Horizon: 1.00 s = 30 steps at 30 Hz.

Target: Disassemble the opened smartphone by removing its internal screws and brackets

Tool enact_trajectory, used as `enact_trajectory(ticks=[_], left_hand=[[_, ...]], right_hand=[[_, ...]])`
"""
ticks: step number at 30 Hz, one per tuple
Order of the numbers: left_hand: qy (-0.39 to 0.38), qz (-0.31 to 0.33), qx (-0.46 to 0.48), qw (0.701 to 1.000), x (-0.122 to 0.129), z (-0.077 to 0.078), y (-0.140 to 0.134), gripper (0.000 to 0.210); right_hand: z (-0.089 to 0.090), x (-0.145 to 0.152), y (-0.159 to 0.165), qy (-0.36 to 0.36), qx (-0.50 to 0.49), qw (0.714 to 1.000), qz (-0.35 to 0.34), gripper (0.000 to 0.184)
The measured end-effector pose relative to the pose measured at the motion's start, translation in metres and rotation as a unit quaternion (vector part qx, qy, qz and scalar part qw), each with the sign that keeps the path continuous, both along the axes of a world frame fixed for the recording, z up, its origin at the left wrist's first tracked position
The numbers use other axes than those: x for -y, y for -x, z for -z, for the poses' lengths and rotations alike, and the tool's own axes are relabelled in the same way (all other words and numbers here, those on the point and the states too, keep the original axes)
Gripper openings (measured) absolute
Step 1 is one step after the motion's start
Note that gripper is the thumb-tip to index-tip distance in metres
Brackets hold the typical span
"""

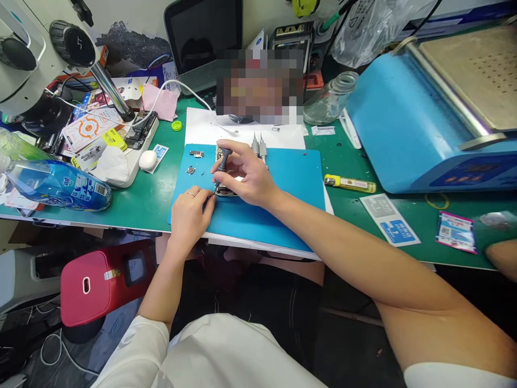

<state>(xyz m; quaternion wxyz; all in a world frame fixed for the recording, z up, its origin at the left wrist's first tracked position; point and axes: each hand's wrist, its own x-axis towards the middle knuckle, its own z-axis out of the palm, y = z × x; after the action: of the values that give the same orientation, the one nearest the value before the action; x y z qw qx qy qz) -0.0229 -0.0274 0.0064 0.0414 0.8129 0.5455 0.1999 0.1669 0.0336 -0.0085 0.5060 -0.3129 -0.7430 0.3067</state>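
On the blue mat [258,221] lies an opened phone [226,191], its inner parts exposed and partly hidden under my right hand [252,175]. That hand is closed around a dark screwdriver [223,160], tilted, with its tip low by the phone's lower left edge. My left hand [189,213] rests on the mat at the same edge, fingers curled and pinched together near the tip; what they hold is too small to tell. Left of the phone are a small metal part [196,154] and another small part [190,170]. Two grey pointed tools [259,146] lie behind my right hand.
A blue machine [396,118] stands on the right, with a yellow cutter [349,184] before it. A glass jar [329,99] is at the back. On the left are a blue bottle [60,183], a microscope [72,43] and a white cable [181,82].
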Motion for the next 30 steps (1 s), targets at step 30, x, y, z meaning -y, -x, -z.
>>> enact_trajectory(ticks=[30], left_hand=[[0.002,0.015,-0.011,1.000,0.002,0.001,0.001,0.017]], right_hand=[[-0.003,-0.005,-0.012,-0.056,0.096,0.985,0.134,0.048]])
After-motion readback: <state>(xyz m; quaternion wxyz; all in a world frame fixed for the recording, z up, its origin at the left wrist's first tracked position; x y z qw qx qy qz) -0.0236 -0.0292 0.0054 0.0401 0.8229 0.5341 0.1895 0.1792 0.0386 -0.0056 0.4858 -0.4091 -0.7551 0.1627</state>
